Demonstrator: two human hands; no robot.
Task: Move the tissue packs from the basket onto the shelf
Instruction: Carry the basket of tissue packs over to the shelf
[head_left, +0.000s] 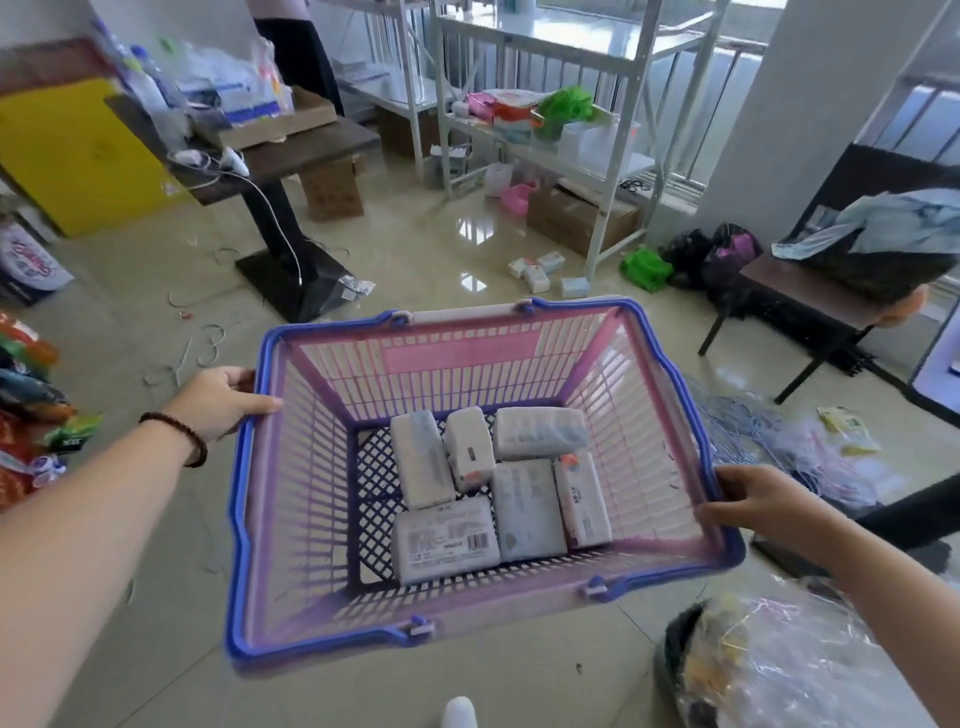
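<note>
A pink slatted basket (639, 431) with a blue rim fills the middle of the head view, held up above the floor. Several white tissue packs (524, 514) lie flat on its dark lattice bottom, bunched toward the right side. My left hand (223, 400) grips the rim at the far left corner, thumb over the edge. My right hand (763, 501) holds the rim at the near right side. A white metal shelf (576, 156) stands ahead at the back, its lower level carrying pink, white and green packages.
Several loose tissue packs (540, 270) lie on the floor before the shelf. A dark pedestal table (280, 156) with a white cable stands at the left. Cardboard boxes (576, 215) sit under the shelf, a dark bench (810, 296) at the right, plastic bags at the near right.
</note>
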